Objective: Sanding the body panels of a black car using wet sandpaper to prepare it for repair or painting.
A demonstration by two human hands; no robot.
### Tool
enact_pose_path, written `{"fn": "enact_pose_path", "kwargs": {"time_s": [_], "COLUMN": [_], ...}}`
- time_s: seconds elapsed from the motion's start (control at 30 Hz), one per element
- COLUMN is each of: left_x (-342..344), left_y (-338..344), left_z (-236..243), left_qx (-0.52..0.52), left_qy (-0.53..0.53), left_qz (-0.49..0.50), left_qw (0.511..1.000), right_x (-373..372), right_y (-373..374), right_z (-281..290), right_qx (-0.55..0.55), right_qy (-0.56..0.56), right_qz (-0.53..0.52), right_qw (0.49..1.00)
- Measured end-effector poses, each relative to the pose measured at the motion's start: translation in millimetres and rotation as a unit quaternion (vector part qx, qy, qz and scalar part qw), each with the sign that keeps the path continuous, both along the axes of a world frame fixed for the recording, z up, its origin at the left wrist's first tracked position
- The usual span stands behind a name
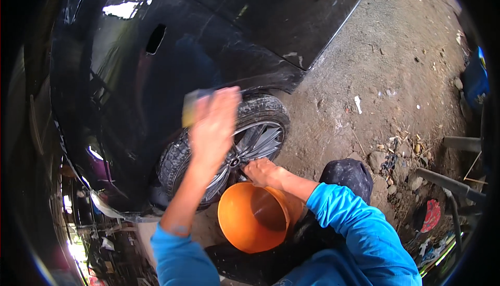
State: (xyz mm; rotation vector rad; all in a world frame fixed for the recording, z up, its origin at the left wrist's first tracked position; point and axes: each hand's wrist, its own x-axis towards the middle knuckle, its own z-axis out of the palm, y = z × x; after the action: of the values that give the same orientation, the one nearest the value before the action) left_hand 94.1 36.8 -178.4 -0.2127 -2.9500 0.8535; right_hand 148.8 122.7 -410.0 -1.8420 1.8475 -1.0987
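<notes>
Yellow sponge [190, 107] is what I see in my left hand [213, 124], fingers wrapped round it and pressed up against the black car body [156, 77] just above the wheel arch; the hand is blurred, so I judge it is mid-wipe. My right hand [263, 171] is lower and to the right, closed loosely at the far rim of the orange bucket [252, 215], touching the wheel [245, 143] near its hub; I cannot tell whether it grips anything. The bucket stands on the dirt ground [385, 51] near me, right beside the tyre. As for progress, the panel looks glossy and wet, the tyre dark and shiny, so I reckon washing is well under way here, though I cannot tell how much panel is left to do.
</notes>
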Motion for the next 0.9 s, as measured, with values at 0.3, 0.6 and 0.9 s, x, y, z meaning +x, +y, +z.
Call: {"fn": "enact_pose_path", "kwargs": {"time_s": [0.3,0.6,0.9], "left_x": [57.2,72.2,40.9], "left_y": [-8.9,-16.4,-22.5], "left_z": [21.8,12.3,-44.1], "left_qx": [-0.093,-0.047,-0.152], "left_qy": [0.224,0.166,0.253], "left_qz": [0.098,0.060,0.085], "left_qw": [0.965,0.983,0.952], "right_x": [22.0,10.9,25.5], "right_y": [-5.9,-4.7,-13.0], "right_z": [8.4,0.5,7.0], "right_qx": [0.060,0.062,-0.023], "right_qy": [0.038,0.051,0.061], "right_qz": [0.076,0.072,0.025], "right_qw": [0.995,0.994,0.998]}}
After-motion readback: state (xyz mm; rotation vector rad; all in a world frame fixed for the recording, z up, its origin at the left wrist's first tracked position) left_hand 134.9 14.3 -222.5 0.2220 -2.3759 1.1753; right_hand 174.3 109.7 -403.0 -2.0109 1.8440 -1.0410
